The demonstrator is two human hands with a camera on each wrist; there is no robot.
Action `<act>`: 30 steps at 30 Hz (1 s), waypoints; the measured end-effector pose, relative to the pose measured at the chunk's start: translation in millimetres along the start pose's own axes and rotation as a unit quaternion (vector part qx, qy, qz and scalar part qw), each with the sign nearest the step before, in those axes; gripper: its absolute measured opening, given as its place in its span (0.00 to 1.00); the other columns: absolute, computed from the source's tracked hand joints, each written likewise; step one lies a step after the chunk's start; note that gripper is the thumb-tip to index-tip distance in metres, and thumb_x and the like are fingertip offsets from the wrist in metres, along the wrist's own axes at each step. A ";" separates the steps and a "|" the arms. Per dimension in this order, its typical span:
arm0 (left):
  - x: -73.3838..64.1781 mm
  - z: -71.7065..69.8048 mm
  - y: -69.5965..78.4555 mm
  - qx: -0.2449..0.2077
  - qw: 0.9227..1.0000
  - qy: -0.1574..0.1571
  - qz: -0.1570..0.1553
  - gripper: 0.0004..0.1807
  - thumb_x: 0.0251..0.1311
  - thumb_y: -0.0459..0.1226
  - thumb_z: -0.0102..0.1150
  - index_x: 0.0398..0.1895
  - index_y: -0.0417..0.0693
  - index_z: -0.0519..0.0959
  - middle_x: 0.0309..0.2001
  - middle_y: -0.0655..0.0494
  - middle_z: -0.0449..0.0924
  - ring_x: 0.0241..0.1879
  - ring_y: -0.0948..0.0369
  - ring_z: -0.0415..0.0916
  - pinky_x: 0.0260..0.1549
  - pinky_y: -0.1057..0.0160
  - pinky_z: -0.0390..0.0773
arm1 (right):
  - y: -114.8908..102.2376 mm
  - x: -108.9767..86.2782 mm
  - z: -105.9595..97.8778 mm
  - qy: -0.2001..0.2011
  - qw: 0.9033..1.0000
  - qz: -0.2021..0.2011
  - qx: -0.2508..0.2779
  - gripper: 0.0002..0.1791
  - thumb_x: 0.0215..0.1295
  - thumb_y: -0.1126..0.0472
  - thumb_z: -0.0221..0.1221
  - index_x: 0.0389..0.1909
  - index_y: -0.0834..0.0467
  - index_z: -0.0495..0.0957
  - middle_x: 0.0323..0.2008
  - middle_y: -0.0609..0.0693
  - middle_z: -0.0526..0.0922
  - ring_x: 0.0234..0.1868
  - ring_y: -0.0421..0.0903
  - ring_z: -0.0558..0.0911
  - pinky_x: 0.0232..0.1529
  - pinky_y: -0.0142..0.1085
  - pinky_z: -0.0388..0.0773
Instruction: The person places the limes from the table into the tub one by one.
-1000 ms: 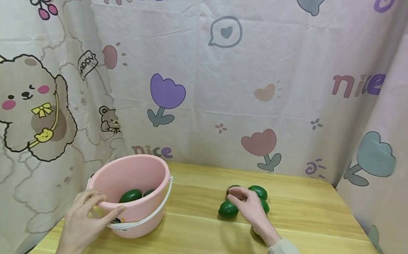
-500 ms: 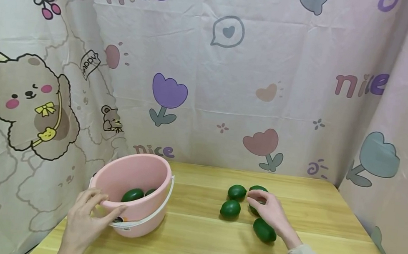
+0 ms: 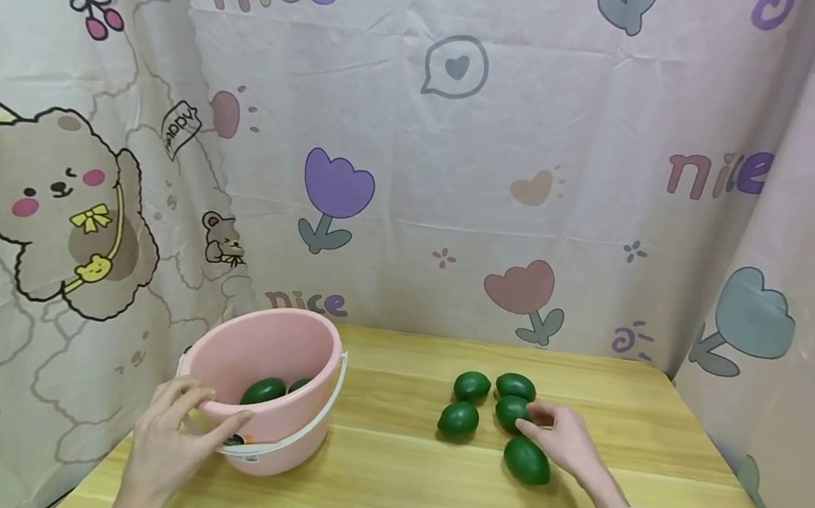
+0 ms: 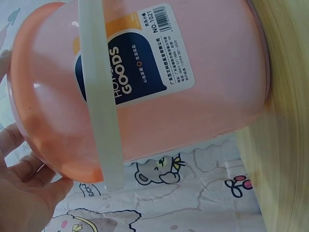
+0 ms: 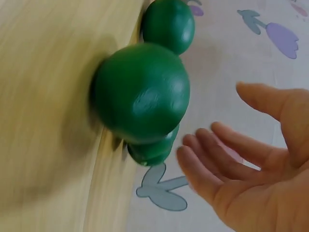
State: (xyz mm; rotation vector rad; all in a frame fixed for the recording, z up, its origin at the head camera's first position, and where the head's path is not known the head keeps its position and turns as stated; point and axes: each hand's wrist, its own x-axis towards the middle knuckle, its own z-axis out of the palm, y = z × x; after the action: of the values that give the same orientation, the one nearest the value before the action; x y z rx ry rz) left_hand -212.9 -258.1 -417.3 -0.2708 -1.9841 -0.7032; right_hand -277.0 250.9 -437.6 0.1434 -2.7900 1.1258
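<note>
Reaching seems the step in hand: the right hand [image 3: 563, 441], fingers loose and holding nothing, is at the middle right-side fruit [image 3: 509, 414] on the bench [image 3: 381, 486]. The left hand [image 3: 163, 440] grips the near-left rim of the bucket [image 3: 233, 360]. A pick would call for thumb and fingers closing round the fruit.

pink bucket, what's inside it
The pink bucket holds one green fruit, mostly visible, and a second green fruit, partly hidden by the rim. The near wall covers the bottom, so anything lower can't be seen.
</note>
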 end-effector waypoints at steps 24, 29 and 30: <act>0.8 -0.6 -0.4 -0.004 1.000 -0.005 0.003 0.25 0.22 0.39 0.85 0.27 0.45 0.80 0.37 0.53 0.77 0.45 0.68 0.66 0.48 0.84 0.58 | 15.0 -13.2 14.4 -0.085 0.994 0.052 -0.045 0.20 0.46 0.50 0.75 0.31 0.56 0.76 0.28 0.48 0.76 0.28 0.44 0.73 0.26 0.36 0.70; -0.1 -0.7 0.9 -0.008 1.000 -0.005 -0.005 0.25 0.22 0.39 0.85 0.27 0.45 0.80 0.37 0.53 0.77 0.46 0.70 0.66 0.49 0.85 0.58 | 17.0 -10.3 16.5 -0.086 0.994 0.060 -0.038 0.22 0.45 0.50 0.75 0.36 0.58 0.78 0.31 0.49 0.78 0.32 0.45 0.74 0.29 0.36 0.71; -0.2 -0.6 1.3 -0.008 1.000 -0.005 -0.007 0.25 0.22 0.39 0.85 0.27 0.45 0.80 0.38 0.53 0.77 0.46 0.70 0.66 0.49 0.85 0.58 | 17.8 -9.6 16.9 -0.087 0.994 0.060 -0.036 0.23 0.45 0.51 0.75 0.37 0.58 0.79 0.31 0.49 0.78 0.33 0.45 0.74 0.30 0.36 0.71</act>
State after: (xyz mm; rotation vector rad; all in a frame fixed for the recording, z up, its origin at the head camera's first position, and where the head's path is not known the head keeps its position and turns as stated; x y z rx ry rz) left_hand -211.7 -257.4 -416.8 -0.2719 -1.9923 -0.7282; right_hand -271.3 252.3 -463.3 0.0699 -3.0260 1.0831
